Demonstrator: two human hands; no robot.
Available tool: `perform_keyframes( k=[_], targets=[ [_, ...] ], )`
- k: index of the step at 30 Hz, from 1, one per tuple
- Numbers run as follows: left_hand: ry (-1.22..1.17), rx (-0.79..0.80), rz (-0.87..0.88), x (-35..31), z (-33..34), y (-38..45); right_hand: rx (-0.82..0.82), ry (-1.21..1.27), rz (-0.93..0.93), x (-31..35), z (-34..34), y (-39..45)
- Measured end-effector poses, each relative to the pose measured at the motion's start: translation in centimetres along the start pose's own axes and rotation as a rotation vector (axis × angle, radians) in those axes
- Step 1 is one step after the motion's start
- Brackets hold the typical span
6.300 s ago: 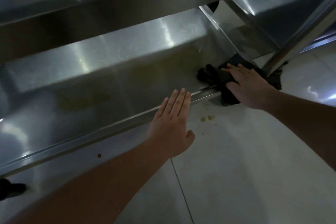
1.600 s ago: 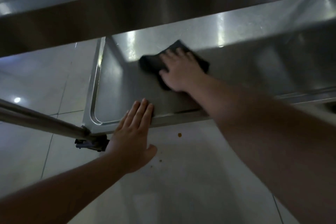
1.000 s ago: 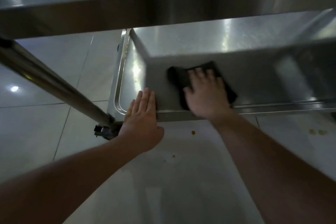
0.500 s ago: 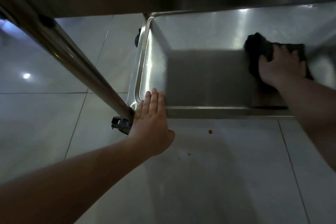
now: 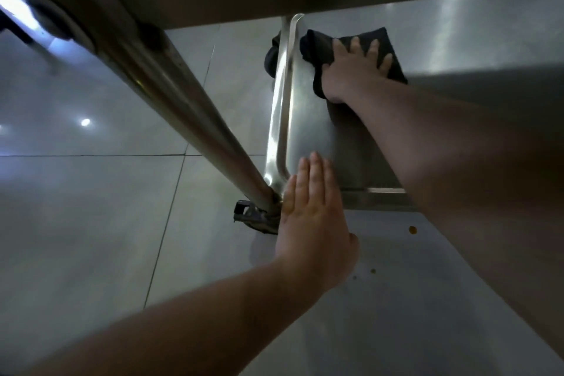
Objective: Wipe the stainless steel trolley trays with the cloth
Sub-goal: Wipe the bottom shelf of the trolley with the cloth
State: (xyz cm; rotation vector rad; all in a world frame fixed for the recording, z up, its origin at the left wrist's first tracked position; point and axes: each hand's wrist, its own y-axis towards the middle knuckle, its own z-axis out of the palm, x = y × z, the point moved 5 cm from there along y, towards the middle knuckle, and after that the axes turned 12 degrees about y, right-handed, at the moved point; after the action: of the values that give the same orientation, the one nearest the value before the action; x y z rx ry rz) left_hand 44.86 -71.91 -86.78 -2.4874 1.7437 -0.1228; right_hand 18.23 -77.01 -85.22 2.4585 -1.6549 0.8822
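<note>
The person is bent low over the bottom tray [image 5: 308,119] of the steel trolley, and from where I stand the dark cloth [image 5: 317,46] lies at about one o'clock, flat on the tray floor and bunched up against the raised rim on the far left corner. The right hand [image 5: 351,73] presses down on it with the fingers spread and nearly straight, palm on the fabric, so it pushes the cloth more than it grips it; the thumb side is hidden, so I cannot tell whether a fold is pinched under there. The left hand [image 5: 311,214] sits at about six o'clock, fingers straight and held together, resting flat against the near corner of the tray beside the upright post [image 5: 171,94] and holding nothing. I would guess it is steadying the trolley, which stands on a caster [image 5: 253,217] and would likely roll under a firm stroke. The cloth looks soft and limp, light enough to ruck up at its leading edge, so a flat palm over its middle seems the best hold. The steel looks smooth and slick, with a hard lip where the cloth may snag. A few small spots [image 5: 412,229] lie on the floor tiles [image 5: 91,223] near four o'clock.
</note>
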Motion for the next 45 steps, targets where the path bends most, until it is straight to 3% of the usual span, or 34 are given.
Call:
perform_keyframes(
  k=[5, 8, 14, 17, 26, 34, 37, 41, 45],
  targets=[
    [-0.033, 0.016, 0.009, -0.1, 0.0, 0.0, 0.103, -0.015, -0.054, 3.6, 0.4, 1.0],
    [-0.053, 0.011, 0.001, -0.1, 0.0, -0.1, 0.151, -0.05, -0.227, 4.6, 0.6, 0.9],
    [-0.072, 0.02, 0.012, -0.1, 0.2, 0.0, 0.268, -0.082, -0.552, 0.8, -0.1, -3.2],
    [-0.084, 0.031, 0.007, 0.0, 0.3, 0.1, 0.292, -0.09, -0.622, -2.5, -0.4, -6.9],
    [0.01, 0.038, -0.012, -0.1, 0.0, 0.3, 0.12, -0.158, -0.401, -12.0, -1.8, -14.1],
    [0.1, 0.14, -0.007, 0.5, -0.5, 0.8, 0.284, -0.095, -0.689, -15.5, -2.9, -21.9],
    [0.132, 0.158, -0.027, 0.1, -1.5, 0.2, 0.291, -0.049, -0.683, -16.8, -3.6, -23.6],
    [0.022, 0.117, 0.018, -3.5, -3.6, -3.2, 0.29, -0.081, -0.563, -18.5, -4.9, -25.8],
    [0.071, 0.309, 0.079, -7.6, -4.9, -7.9, 0.335, -0.178, -0.348, -20.1, -6.0, -31.0]
  ],
)
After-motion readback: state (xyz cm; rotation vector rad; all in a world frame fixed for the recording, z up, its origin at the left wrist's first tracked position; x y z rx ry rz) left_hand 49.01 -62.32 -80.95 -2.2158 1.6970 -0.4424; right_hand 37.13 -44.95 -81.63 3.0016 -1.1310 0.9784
